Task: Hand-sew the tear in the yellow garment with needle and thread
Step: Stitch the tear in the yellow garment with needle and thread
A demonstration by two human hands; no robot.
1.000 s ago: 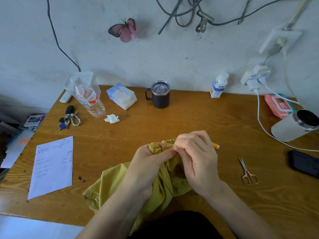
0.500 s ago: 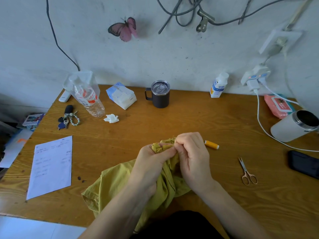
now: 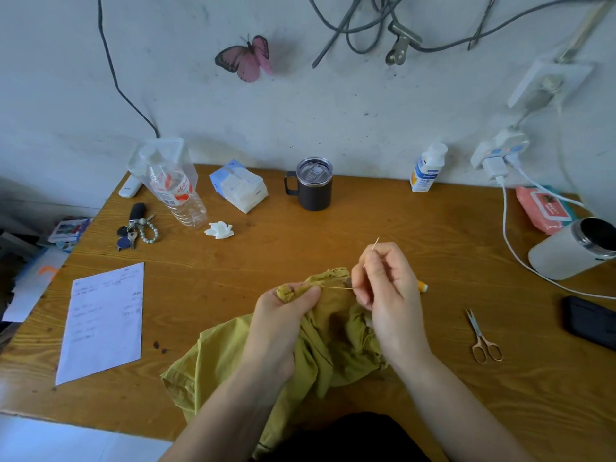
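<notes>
A single wide-angle view comes from the person's head, above the near edge of the table (image 3: 400, 221), facing forward and down. The left hand (image 3: 280, 325) and right hand (image 3: 390, 295) sit just below the frame's middle. They are close enough that the needle (image 3: 375, 245) pinched in the right fingers and the garment (image 3: 333, 345) gripped by the left show plainly. Both forearms enter from the bottom edge. The table's far edge and the wall (image 3: 333, 121) fill the upper half.

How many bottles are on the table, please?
2. A clear plastic water bottle is at the back left, near the keys; a small white bottle stands at the back right, by the wall. None appears hidden.
</notes>
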